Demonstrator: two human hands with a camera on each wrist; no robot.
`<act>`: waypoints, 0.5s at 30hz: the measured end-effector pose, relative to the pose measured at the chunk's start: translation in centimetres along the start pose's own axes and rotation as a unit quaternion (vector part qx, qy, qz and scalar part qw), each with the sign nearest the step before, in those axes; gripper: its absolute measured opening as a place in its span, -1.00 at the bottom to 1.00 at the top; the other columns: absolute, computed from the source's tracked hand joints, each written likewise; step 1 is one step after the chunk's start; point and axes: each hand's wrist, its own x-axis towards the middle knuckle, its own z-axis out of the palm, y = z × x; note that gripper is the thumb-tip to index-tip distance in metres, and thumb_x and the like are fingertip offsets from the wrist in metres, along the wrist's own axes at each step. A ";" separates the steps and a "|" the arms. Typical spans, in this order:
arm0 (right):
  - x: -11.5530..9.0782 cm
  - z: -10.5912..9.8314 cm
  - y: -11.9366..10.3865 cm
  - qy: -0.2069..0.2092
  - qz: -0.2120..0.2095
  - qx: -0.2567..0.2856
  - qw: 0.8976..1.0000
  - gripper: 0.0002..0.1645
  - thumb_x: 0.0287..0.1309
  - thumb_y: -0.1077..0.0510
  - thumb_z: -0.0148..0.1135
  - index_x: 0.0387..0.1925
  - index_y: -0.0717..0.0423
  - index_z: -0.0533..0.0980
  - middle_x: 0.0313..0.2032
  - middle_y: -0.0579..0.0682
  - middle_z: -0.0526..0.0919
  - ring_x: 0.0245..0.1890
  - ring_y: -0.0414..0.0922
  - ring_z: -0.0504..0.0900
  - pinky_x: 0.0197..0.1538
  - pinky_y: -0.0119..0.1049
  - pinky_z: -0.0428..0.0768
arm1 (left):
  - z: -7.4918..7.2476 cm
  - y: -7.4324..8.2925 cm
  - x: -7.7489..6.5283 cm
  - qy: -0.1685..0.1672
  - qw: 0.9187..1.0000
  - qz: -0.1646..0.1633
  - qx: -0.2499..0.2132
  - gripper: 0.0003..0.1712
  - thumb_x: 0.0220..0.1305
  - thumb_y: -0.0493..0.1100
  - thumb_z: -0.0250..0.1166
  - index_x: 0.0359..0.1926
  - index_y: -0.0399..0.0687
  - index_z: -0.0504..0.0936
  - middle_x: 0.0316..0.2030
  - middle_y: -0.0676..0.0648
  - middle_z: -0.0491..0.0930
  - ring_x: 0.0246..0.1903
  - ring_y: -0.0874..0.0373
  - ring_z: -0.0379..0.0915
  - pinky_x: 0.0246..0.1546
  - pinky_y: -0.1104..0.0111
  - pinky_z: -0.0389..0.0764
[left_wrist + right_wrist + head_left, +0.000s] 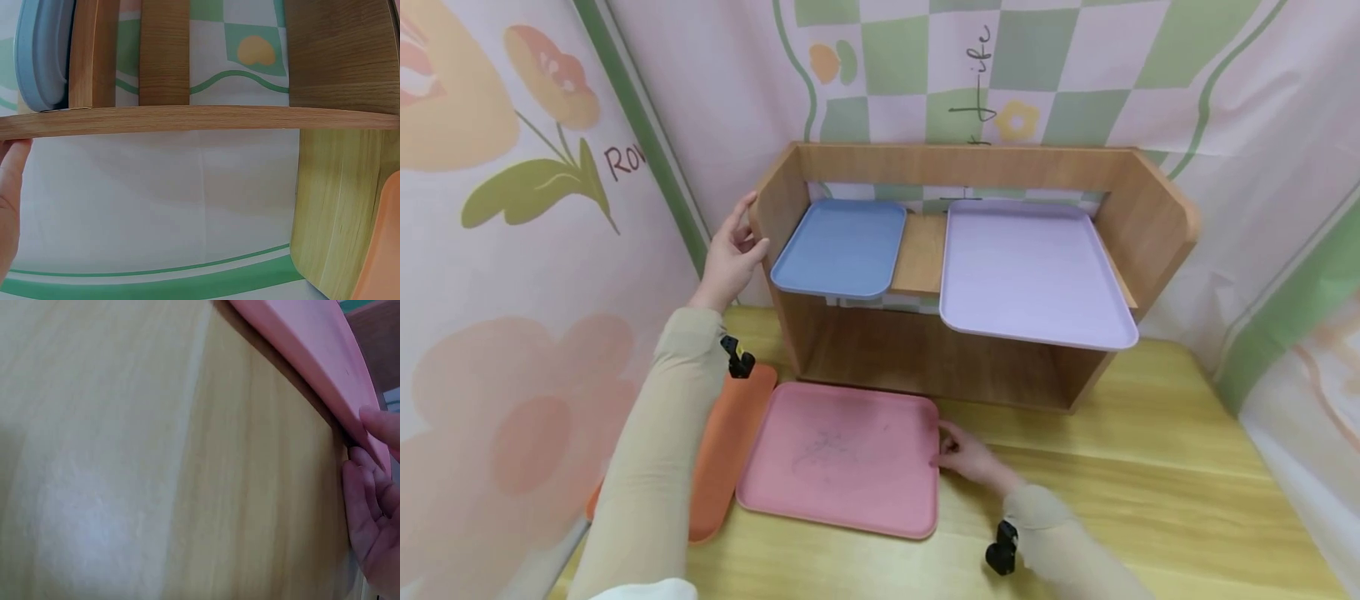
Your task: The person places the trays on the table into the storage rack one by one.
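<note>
My right hand pinches the right edge of a pink tray, thumb over the rim and fingers curled below it, as the right wrist view shows. The pink tray lies in front of a small wooden shelf. My left hand rests against the outside of the shelf's left side panel, fingertips at the wood. On the upper level, a blue tray sits at the left and a larger lilac tray at the right. Both jut out past the front of the narrow board.
An orange tray lies left of the pink one, partly hidden under my left forearm. The shelf stands on a yellowish wooden table. Patterned curtains hang close behind and at both sides. The shelf's lower level has a brown wooden base.
</note>
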 end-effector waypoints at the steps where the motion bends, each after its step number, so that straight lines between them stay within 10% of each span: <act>1: 0.0 0.1 0.0 0.002 -0.002 -0.013 1.000 -0.21 -0.02 0.31 0.35 0.21 0.52 0.22 -0.47 0.04 0.50 -0.48 -0.28 0.38 -0.42 -0.47 0.42 | 0.0 0.0 0.0 -0.001 1.000 -0.001 0.001 -0.20 0.30 -0.35 0.13 0.39 0.47 0.15 0.30 -0.25 0.32 0.19 -0.12 0.39 0.17 0.07 0.45; 15: 0.7 1.0 -0.1 0.039 0.010 -0.066 0.997 -0.27 -0.20 0.40 0.30 0.15 0.38 0.36 -0.51 -0.02 0.44 -0.51 -0.23 0.35 -0.47 -0.46 0.37 | 0.0 -0.1 0.0 -0.003 1.000 0.005 -0.004 -0.21 0.30 -0.35 0.13 0.40 0.44 0.15 0.28 -0.29 0.34 0.18 -0.13 0.39 0.17 0.05 0.44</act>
